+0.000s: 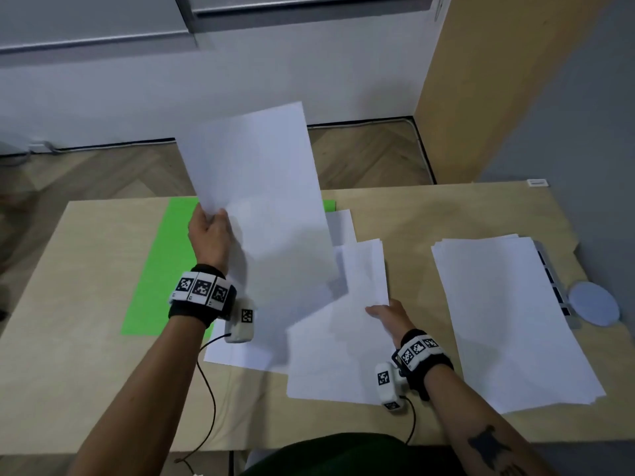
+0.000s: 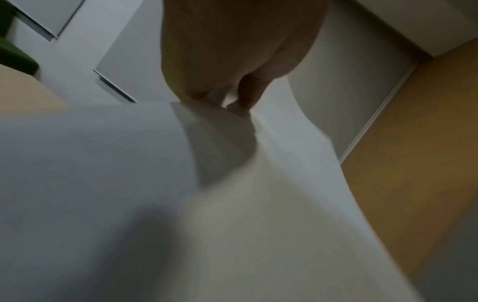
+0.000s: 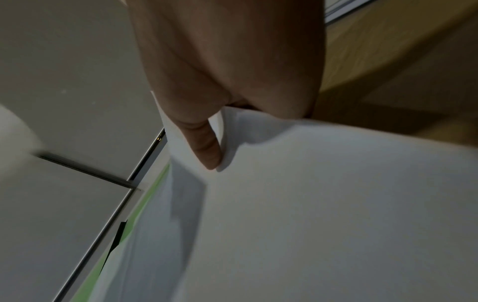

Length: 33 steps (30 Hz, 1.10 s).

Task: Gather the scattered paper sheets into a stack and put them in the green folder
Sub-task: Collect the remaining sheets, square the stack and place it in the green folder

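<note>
The pale wooden surface (image 1: 86, 269) has bare room at its left and near edges. The flat green folder (image 1: 161, 269) lies at its left-centre, partly under loose white paper sheets (image 1: 326, 355) spread across the middle. A separate thick stack of white paper (image 1: 508, 321) sits well apart at the right, near a round grey disc (image 1: 593, 304) by the right edge.

The left hand (image 1: 209, 235) is raised above the folder, pinching the lower left edge of a large white sheet (image 1: 261, 201) held tilted upward. The right hand (image 1: 388, 314) is low, gripping a small bundle of white sheets (image 1: 364, 269) by its near edge.

The left wrist view alone shows the fingers (image 2: 245, 96) clamped on the sheet's corner; the right wrist view shows the thumb (image 3: 207, 149) pressed over the bundle's edge.
</note>
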{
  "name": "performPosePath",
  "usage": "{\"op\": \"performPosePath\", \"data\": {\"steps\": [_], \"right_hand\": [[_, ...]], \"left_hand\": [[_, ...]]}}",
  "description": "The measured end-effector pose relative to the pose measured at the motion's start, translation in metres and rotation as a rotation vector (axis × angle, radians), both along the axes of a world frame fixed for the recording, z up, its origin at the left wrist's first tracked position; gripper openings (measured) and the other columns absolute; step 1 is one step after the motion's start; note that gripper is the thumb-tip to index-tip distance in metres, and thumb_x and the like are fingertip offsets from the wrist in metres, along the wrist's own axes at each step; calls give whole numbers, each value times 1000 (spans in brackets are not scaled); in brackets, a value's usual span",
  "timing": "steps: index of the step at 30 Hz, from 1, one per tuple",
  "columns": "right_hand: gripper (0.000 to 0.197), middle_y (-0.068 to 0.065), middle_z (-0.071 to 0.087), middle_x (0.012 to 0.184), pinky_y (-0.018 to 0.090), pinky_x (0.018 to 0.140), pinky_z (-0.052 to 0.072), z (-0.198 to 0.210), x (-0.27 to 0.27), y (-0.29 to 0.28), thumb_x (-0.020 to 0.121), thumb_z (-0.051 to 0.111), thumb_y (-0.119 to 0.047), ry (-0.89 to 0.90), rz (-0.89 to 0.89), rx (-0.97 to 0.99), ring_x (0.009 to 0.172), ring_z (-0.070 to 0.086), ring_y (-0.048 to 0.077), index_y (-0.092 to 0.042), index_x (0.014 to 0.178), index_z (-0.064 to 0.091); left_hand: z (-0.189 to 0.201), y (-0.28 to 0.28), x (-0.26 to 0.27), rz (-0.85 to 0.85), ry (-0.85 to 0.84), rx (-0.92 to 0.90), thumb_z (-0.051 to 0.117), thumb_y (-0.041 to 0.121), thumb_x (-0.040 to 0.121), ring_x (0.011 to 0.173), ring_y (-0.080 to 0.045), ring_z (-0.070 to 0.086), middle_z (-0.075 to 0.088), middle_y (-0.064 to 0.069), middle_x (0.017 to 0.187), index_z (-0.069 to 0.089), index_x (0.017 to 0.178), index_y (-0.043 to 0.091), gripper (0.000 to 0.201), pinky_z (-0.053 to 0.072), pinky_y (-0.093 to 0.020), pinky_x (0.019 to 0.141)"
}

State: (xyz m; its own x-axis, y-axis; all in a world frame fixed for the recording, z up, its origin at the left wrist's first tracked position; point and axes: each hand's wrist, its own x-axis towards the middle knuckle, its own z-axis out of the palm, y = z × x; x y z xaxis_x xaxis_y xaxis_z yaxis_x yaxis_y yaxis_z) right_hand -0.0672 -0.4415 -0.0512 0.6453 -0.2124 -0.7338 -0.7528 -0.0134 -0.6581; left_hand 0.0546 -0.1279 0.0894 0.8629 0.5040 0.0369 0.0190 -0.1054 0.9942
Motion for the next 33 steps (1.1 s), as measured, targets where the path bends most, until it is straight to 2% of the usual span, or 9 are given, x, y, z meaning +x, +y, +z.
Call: {"op": "performPosePath", "data": {"steps": [3, 7, 12, 15, 20, 23, 26, 31, 33], "right_hand": [[35, 7, 66, 119, 36, 95, 47, 4, 2, 3, 95, 66, -15, -8, 28, 22, 108, 61, 26, 1, 125, 61], [37, 7, 62, 125, 36, 98, 43, 8, 3, 5, 99, 61, -22, 4, 31, 13, 112, 56, 26, -5, 132, 56], [53, 12, 58, 140, 37, 103, 42, 3, 5, 7, 97, 63, -30, 35, 18, -12, 127, 54, 30, 0, 139, 52], [65, 9, 50, 148, 40, 111, 37, 2, 8, 8, 98, 58, -44, 26, 14, 3, 137, 46, 30, -2, 146, 46], [64, -1, 52, 144, 32, 107, 34, 6, 9, 14, 98, 55, -53, 1, -7, 52, 137, 46, 21, -10, 145, 49], [50, -2, 65, 128, 30, 100, 43, 0, 7, 18, 84, 79, -40, -15, 28, 66, 114, 60, 15, -13, 124, 64], [84, 8, 63, 133, 42, 105, 48, -19, 6, 17, 60, 87, -30, 20, 47, -20, 119, 61, 25, -4, 133, 55], [74, 16, 45, 151, 44, 111, 40, -13, 10, 16, 84, 75, -10, 66, 33, -105, 137, 46, 33, 2, 147, 38], [73, 18, 39, 154, 44, 112, 36, -14, 12, 14, 88, 72, -7, 79, 41, -109, 141, 41, 34, 3, 149, 32]], "left_hand": [[-29, -5, -5, -125, 206, -5, 51, -5, 89, 50, -13, 42, 50, 6, 54, 54, 76, 16, 25, 35, -19, 47], [-76, -16, -28, -279, 416, 101, 56, 2, 84, 77, -20, 52, 62, -20, 73, 61, 82, 15, 15, 39, -33, 70], [-113, -30, -55, -396, 660, 337, 57, 17, 83, 92, -32, 65, 71, -17, 97, 66, 94, 14, 15, 54, -38, 80], [-126, -36, -62, -468, 740, 394, 57, 15, 88, 101, -32, 64, 70, -16, 107, 68, 105, 11, 21, 52, -36, 85], [-133, -50, -69, -588, 800, 472, 57, 16, 91, 113, -32, 58, 65, -16, 122, 63, 120, 9, 31, 45, -34, 92], [-136, -61, -75, -661, 807, 499, 56, 19, 92, 113, -32, 58, 65, -14, 122, 61, 121, 11, 31, 45, -34, 92], [-136, -70, -81, -737, 793, 484, 60, 27, 93, 111, -28, 60, 65, -7, 121, 62, 122, 12, 33, 45, -29, 89], [-136, -59, -66, -584, 725, 471, 57, 39, 94, 93, -29, 61, 66, -8, 93, 63, 92, 11, 29, 43, -32, 79], [-135, -49, -53, -466, 714, 563, 63, 34, 89, 103, -35, 59, 65, -16, 107, 63, 106, 10, 29, 44, -36, 88]]}}
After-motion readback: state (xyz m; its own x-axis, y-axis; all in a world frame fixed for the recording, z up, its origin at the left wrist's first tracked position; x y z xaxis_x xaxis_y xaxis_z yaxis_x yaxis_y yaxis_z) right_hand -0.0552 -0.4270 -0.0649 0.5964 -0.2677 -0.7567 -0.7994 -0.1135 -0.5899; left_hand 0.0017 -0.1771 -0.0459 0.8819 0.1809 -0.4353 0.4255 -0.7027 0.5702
